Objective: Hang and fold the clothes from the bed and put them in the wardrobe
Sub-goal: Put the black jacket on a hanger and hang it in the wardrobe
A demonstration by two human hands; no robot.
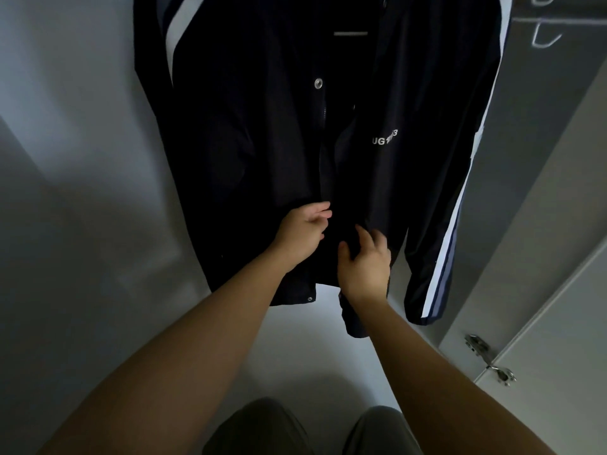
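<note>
The dark jacket (279,142) hung inside the wardrobe (82,159), so I judged the hanging nearly done; next I would need to straighten or close its front. My left hand (303,231) rested loosely bent fingers on one front edge; my right hand (364,267) pinched the other.

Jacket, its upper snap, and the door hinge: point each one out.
jacket (262,142), head view, dark front panel beside the zip.
upper snap (318,83), head view, centre of the metal stud.
hinge (491,361), head view, metal arm on the door.
</note>
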